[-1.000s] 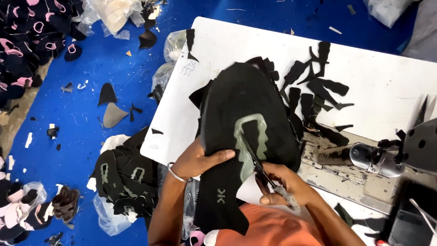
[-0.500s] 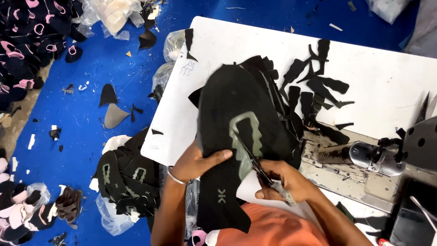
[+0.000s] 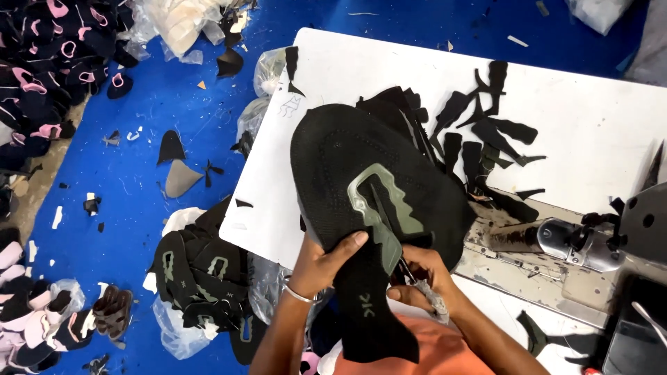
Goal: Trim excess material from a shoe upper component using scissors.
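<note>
Since the earlier frames the black knit shoe upper [image 3: 361, 180] sits turned a little, and the scissors [image 3: 410, 274] have worked further into the opening edged by its grey-green trim [image 3: 385, 205], the blades now mostly hidden under the fabric. This upper is held up over the near left corner of the white table [image 3: 597, 132], its narrow tail hanging down off the near edge toward the person's orange lap. Gripping it from below, the left hand [image 3: 326, 260] is closed on the fabric, thumb on top beside the trim, a thin bangle on the wrist. At the upper's near right edge the right hand [image 3: 424, 278] is clamped around the scissor handles, fingers curled together.

Just behind the upper, black offcuts [image 3: 486, 139] lie scattered across the middle of the table. Toward the right edge stands part of a sewing machine [image 3: 583, 239] with a metal cylinder. Below the table's left edge, on the blue floor [image 3: 104, 187], a stack of finished black uppers [image 3: 201, 278] rests on clear plastic, and a heap of black-and-pink pieces [image 3: 48, 69] fills the far left corner.
</note>
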